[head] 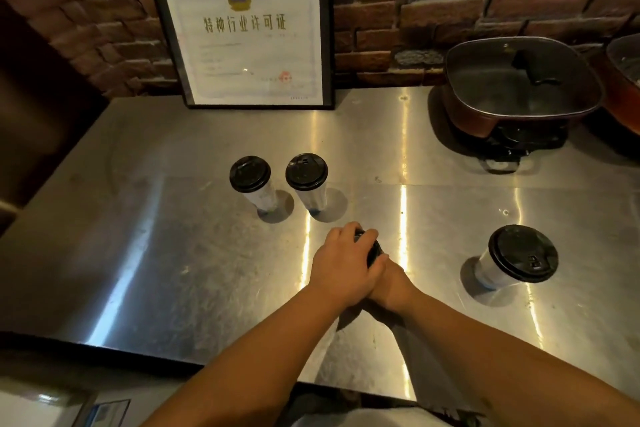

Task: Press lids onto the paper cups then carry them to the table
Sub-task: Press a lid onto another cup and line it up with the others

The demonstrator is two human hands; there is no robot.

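Three white paper cups with black lids stand on the steel counter (173, 253): one at centre left (250, 174), one beside it (306, 172), one at the right (523, 253). Near the middle, my left hand (343, 263) lies flat on top of a black lid (373, 251), of which only an edge shows. Its cup is hidden under my hands. My right hand (393, 284) sits lower, wrapped around that hidden cup from the right, partly covered by the left hand.
A framed certificate (242, 28) leans on the brick wall at the back. An electric hot pot (519, 87) with a glass lid stands at the back right, and a second pot (627, 80) at the far right edge. The counter's front edge runs just below my forearms.
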